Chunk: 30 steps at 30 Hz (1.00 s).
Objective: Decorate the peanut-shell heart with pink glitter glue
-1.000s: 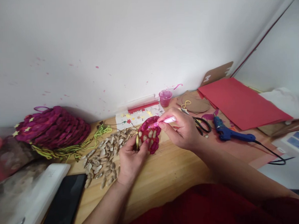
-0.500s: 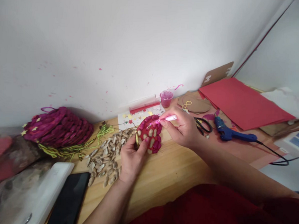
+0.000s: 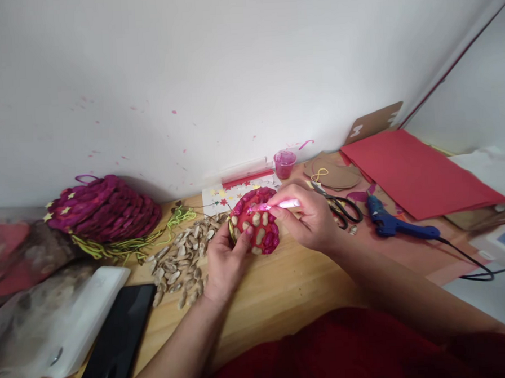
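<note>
My left hand (image 3: 228,258) is closed on the lower left edge of a round red disc (image 3: 256,200) covered with peanut shells. Its rim shells are painted magenta, while several in the middle are bare tan. My right hand (image 3: 309,217) pinches a paintbrush (image 3: 286,203) with a white and pink handle. The brush's tip lies over the upper middle of the disc; whether it touches a shell is hard to tell. Loose peanut shells (image 3: 182,257) are heaped on the wooden table left of my left hand.
Behind the disc stand a cup of magenta paint (image 3: 285,163) and a sheet of star stickers (image 3: 213,199). To the right lie scissors (image 3: 344,209), a blue glue gun (image 3: 401,229) and red paper (image 3: 421,174). Painted discs (image 3: 110,210) are stacked left, near a black phone (image 3: 116,337).
The disc has turned to face the camera more, showing more of its red middle. The brush tip has shifted a little over it. The whole view has moved slightly.
</note>
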### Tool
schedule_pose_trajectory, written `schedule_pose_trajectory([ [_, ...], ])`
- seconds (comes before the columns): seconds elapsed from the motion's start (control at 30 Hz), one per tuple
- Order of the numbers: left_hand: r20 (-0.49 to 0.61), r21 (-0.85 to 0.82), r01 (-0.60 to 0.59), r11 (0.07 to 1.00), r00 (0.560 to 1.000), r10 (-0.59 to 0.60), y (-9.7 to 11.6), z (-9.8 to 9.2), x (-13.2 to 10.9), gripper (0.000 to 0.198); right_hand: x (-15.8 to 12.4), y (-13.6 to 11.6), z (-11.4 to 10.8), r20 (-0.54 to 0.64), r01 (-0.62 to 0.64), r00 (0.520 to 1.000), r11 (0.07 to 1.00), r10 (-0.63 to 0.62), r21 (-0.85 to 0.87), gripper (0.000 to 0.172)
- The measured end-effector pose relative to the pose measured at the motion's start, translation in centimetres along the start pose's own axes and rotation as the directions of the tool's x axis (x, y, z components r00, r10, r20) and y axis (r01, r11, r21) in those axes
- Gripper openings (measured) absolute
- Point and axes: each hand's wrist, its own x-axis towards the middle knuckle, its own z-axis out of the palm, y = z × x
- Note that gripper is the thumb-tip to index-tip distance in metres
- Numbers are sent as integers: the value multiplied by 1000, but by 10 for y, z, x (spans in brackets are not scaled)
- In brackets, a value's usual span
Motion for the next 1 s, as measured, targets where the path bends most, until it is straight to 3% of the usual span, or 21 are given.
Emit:
schedule_pose_trajectory([
  [0.2,32,3,-20,1000,999,20,4,5,-2,49,-2,1,3,8,24,1000,1000,-24,-13,7],
  [0.4,64,19,-47,999,997,46,1,5,-2,43,-6,0,7,42,54,998,998,-53,-42,9],
  [0.63,39,44,-4,999,999,3,0,2,-1,41,-4,0,4,47,71,996,997,-69,-37,8],
  [1.0,22,-56,14,998,1000,-13,-4,1,-1,36,-2,0,2,27,38,999,999,-37,-25,6],
])
